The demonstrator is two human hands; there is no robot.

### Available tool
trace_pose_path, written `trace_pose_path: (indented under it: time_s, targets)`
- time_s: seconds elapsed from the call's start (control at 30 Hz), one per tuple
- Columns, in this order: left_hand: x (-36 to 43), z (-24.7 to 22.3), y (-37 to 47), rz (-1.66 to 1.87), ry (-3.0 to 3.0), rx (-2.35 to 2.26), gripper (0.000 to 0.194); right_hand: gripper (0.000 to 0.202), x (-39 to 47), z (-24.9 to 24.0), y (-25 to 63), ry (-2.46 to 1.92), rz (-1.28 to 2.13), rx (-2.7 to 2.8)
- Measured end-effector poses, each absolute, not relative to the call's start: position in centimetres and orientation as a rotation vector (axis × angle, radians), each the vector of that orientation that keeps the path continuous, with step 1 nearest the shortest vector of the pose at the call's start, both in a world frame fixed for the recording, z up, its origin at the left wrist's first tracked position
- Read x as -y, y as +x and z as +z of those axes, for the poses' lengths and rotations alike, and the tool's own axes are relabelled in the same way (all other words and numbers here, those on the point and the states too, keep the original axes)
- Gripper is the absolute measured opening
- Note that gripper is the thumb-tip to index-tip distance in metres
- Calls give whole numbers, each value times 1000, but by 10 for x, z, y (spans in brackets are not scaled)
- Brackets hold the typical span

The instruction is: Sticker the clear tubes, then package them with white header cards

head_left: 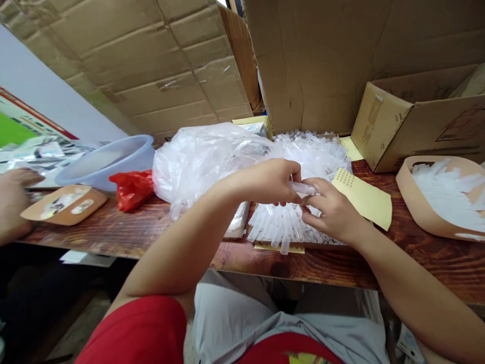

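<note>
My left hand and my right hand meet above a heap of clear plastic tubes on the table. Between them lies one translucent plastic tube, its left end in my left fingers and its right end pinched by my right fingertips. Both hands are closed on it. More small clear plastic pieces are piled just behind. A yellow sheet with rows of round dots lies right of my right hand. Left of my left hand sits a big clear plastic bag.
A peach basket of translucent pieces stands at right, before an open cardboard box. At left are a red plastic bag, a blue basin, a small peach tray and another person's hand. Large cardboard boxes rise behind.
</note>
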State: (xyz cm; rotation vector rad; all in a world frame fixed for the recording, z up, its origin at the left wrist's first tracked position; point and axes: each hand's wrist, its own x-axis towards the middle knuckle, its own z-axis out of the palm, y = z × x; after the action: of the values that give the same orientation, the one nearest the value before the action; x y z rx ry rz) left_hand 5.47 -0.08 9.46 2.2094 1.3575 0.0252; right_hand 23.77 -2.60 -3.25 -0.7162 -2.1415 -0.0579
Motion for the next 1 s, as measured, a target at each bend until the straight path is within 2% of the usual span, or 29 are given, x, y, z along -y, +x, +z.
trace_pose_path:
  time_s: [0.13,0.27,0.33,0.47,0.53,0.8,1.0]
  targets:
    - [-2,85,38,256,1836,-1287,18,11,33,-19,243,-734,66,1932]
    - [-2,64,31,536,1362,-1027,14,15,37,-12,245,-766,43,1696]
    - [0,53,34,617,1080,-909,13,22,39,-13,244,-732,-58,1627]
    - [7,36,44,661,702,-745,25,48,45,-15,238,-648,-282,1707]
    - [9,29,48,643,616,-685,30,55,48,-13,237,-610,-312,1778]
    - [15,22,52,600,418,-659,37,39,47,-8,245,-620,-569,2006]
    - [19,24,52,617,348,-687,31,40,47,-12,247,-647,-603,2083]
